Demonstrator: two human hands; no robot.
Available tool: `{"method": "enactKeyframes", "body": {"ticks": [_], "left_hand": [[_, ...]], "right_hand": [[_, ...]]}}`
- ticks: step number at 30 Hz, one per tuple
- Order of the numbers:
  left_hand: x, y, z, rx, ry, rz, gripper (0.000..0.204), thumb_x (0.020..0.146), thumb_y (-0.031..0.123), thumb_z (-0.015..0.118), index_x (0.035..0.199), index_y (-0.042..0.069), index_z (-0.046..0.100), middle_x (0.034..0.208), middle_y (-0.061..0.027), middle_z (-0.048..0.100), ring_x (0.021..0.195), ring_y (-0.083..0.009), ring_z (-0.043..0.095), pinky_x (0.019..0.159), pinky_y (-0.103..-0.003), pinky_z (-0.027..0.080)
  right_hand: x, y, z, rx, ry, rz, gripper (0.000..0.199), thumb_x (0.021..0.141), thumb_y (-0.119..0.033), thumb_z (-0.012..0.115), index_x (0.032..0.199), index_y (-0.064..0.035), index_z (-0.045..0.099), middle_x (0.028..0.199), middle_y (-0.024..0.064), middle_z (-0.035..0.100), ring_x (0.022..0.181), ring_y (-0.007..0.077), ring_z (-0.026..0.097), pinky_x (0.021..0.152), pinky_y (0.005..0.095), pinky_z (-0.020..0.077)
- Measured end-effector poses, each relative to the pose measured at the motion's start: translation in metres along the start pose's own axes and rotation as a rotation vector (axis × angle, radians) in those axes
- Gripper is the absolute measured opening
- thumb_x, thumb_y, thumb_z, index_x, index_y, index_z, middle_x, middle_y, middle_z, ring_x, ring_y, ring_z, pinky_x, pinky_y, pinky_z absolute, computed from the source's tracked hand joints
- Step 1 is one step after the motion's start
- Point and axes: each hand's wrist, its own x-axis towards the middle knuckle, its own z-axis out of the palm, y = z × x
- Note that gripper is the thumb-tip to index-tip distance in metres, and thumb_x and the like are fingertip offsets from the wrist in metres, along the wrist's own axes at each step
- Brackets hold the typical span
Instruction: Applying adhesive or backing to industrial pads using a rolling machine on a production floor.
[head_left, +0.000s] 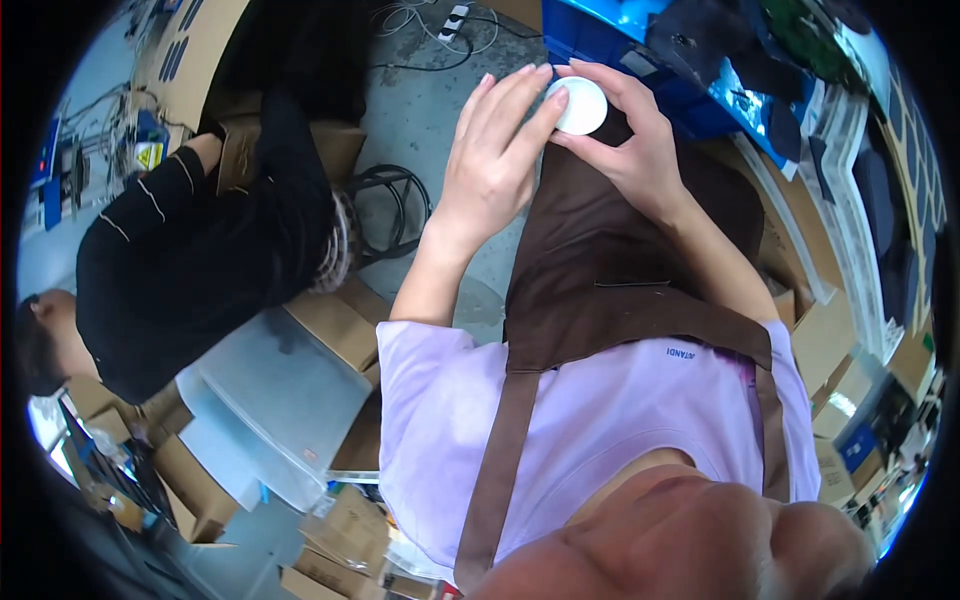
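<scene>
A small white round disc point(581, 108), flat-faced like a lid, is held up between my two hands, above the lap of a brown apron. My right hand point(640, 145) curls around its right side, with the thumb under the lower edge and the index finger along the upper edge. On the left side, my left hand point(490, 150) pinches the disc with its thumb on the face and its fingertips at the far edge. The left hand's other fingers are fairly straight. The disc's underside is hidden.
A blue crate point(640, 75) with dark pieces and plastic bags stands at the far right. Another person point(200, 270) in black bends over a cardboard box on the left. A coiled black cable point(390, 210) and a power strip point(454, 22) lie on the floor.
</scene>
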Motion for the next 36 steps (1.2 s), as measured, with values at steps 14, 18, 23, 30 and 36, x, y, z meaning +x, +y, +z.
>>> {"method": "enactKeyframes", "body": {"ticks": [14,18,23,30,36], "left_hand": [[0.015,0.013,0.01,0.161,-0.1,0.132,0.04,0.082,0.011,0.066,0.122,0.005,0.066,0.125,-0.0061,0.062,0.112,-0.02,0.058,0.108,-0.044,0.04],[0.013,0.018,0.008,0.171,-0.146,0.117,0.045,0.079,0.003,0.069,0.124,0.011,0.067,0.126,-0.0058,0.062,0.111,-0.0216,0.058,0.107,-0.045,0.043],[0.015,0.025,0.009,0.18,-0.171,0.123,0.048,0.078,-0.001,0.068,0.124,0.012,0.068,0.128,-0.006,0.061,0.112,-0.0228,0.057,0.107,-0.046,0.043],[0.019,0.03,0.014,0.207,-0.137,0.141,0.05,0.077,-0.003,0.067,0.124,0.012,0.068,0.131,-0.0072,0.059,0.115,-0.0238,0.056,0.107,-0.046,0.042],[0.02,0.023,0.011,-0.018,-0.135,0.054,0.05,0.075,-0.002,0.07,0.124,0.01,0.068,0.133,-0.0107,0.057,0.119,-0.0244,0.054,0.106,-0.044,0.043]], "right_hand": [[-0.005,0.006,-0.008,-0.226,0.052,-0.099,0.05,0.073,-0.009,0.08,0.121,-0.0108,0.068,0.125,0.0024,0.069,0.122,0.0174,0.061,0.113,0.0387,0.0317],[-0.007,0.005,-0.01,-0.25,0.069,-0.122,0.05,0.072,-0.008,0.08,0.12,-0.011,0.068,0.124,0.0019,0.07,0.123,0.0167,0.062,0.115,0.0391,0.03],[-0.007,0.006,-0.013,-0.273,0.107,-0.153,0.049,0.072,-0.008,0.08,0.12,-0.0109,0.069,0.124,0.0018,0.071,0.122,0.0167,0.062,0.115,0.0399,0.0291],[-0.007,0.008,-0.021,-0.276,0.14,-0.167,0.049,0.072,-0.007,0.081,0.119,-0.011,0.069,0.123,0.0018,0.071,0.121,0.0167,0.063,0.116,0.0412,0.0287],[-0.009,0.003,-0.025,-0.309,0.171,-0.232,0.051,0.071,-0.012,0.085,0.12,-0.011,0.069,0.123,0.002,0.071,0.119,0.0166,0.063,0.116,0.0426,0.0287]]}}
